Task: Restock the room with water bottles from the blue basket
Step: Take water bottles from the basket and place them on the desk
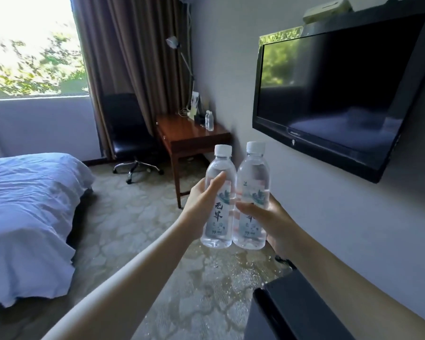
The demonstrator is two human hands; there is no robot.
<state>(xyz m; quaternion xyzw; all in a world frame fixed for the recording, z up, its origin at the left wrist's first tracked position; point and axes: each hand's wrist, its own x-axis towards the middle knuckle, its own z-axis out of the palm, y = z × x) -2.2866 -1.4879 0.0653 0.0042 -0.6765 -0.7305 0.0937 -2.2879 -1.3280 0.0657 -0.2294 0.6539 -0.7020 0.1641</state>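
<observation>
Here, four water bottles are in view: two held up in front and two more standing far off on the table. The left bottle sits in the left hand, whose grip is wrapped around its labelled middle with the thumb laid across the front; the right bottle sits in the right hand, grip closed round its lower half from behind and beside. Both are clear ribbed plastic with white screw caps and pale printed labels, held upright and touching side by side, above the patterned carpet. The other pair of small bottles stands close together near the table's back edge by the wall, beside a dark stand with cards. The table is glossy reddish-brown wood with slim square legs. One black padded office chair on a chrome star base stands at its left end, before brown pleated curtains. One flat black television hangs on the grey wall to the right, and one bed with rumpled white sheets fills the left. A dark boxy cabinet corner sits under the right forearm.
</observation>
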